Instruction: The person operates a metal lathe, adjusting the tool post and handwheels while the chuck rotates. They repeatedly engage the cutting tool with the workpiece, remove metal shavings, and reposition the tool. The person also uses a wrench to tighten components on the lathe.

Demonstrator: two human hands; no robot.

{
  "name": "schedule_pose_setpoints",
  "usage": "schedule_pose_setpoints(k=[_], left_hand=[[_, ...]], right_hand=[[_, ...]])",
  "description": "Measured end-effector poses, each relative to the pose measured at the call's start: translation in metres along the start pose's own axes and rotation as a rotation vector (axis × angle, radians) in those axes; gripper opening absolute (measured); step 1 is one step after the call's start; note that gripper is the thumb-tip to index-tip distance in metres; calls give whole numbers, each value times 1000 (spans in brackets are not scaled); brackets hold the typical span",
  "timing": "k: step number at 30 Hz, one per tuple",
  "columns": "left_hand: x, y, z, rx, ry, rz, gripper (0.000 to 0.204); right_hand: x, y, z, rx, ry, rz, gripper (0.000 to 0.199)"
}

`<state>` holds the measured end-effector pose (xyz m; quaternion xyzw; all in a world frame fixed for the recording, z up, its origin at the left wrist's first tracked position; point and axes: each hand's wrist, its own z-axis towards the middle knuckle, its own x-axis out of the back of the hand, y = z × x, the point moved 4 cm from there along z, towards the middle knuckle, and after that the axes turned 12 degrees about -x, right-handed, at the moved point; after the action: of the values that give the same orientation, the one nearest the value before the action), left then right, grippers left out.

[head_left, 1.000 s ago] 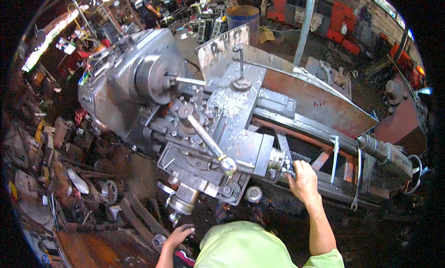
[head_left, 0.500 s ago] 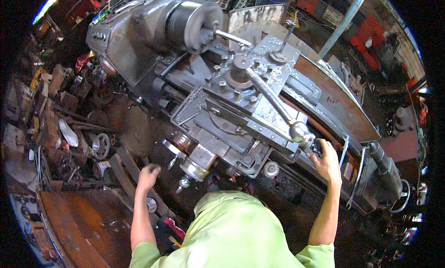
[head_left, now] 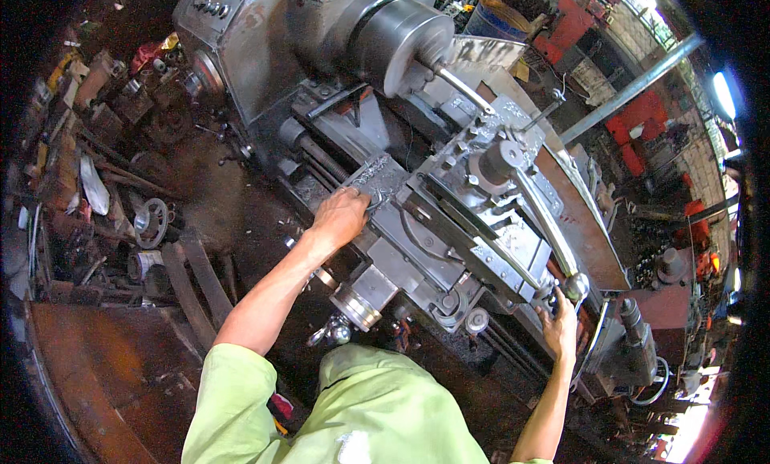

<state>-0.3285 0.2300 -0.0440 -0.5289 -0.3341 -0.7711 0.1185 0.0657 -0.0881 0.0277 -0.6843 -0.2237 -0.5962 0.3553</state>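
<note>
Two bare hands are resting well apart on one lathe. The left hand [head_left: 338, 217] is lying back-up on the near side of the carriage [head_left: 405, 239], its fingers bent and close together; the palm is facing down, so I cannot tell whether it is gripping anything. The right hand [head_left: 559, 326] is reaching up with thumb and forefinger partly spread, and it seems to be touching the small crank [head_left: 545, 289] at the right end of the top slide; its fingers are covering much of that crank, and I cannot tell how firmly they are closing.

The carriage is sitting on the lathe bed in the middle of the view, with metal chips [head_left: 383, 174] lying just beyond the left hand. One lever [head_left: 545, 211] is slanting down from the tool post [head_left: 500, 161], its single ball knob [head_left: 576, 287] shining just above the right fingertips. One ball-ended handle [head_left: 341, 333] is jutting toward the person's light-green shirt [head_left: 353, 408].

Beyond the carriage, one chuck [head_left: 401, 47] is holding one slim rod [head_left: 465, 91]. Two handwheels are showing farther out: a loose one [head_left: 151, 223] at left and a pale one [head_left: 654, 381] at lower right. One blue drum [head_left: 497, 19] is standing at the back, partly hidden, and one pole [head_left: 634, 87] is slanting across the upper right. The headstock [head_left: 281, 31] is running off the top edge.
</note>
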Motion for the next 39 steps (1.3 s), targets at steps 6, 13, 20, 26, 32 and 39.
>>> schedule_pose_setpoints(k=[6, 13, 20, 26, 32, 39], left_hand=[[5, -10, 8, 59, -65, -118, 36], [34, -21, 24, 125, 170, -738, 31], [36, -1, 87, -205, -6, -653, 30], [34, -4, 109, -277, -125, -623, 29], [41, -4, 128, -405, -267, -415, 27], [45, 4, 142, -528, -223, -213, 27]], right_hand=[[-40, 4, -12, 142, 536, -146, 58], [-73, 11, -24, 56, 448, -147, 76], [-64, 16, -17, -91, 330, -124, 59], [-60, 10, -21, -154, 282, -102, 61], [-53, 4, -29, -146, 269, -88, 61], [-43, -1, -29, -255, 205, -1, 59]])
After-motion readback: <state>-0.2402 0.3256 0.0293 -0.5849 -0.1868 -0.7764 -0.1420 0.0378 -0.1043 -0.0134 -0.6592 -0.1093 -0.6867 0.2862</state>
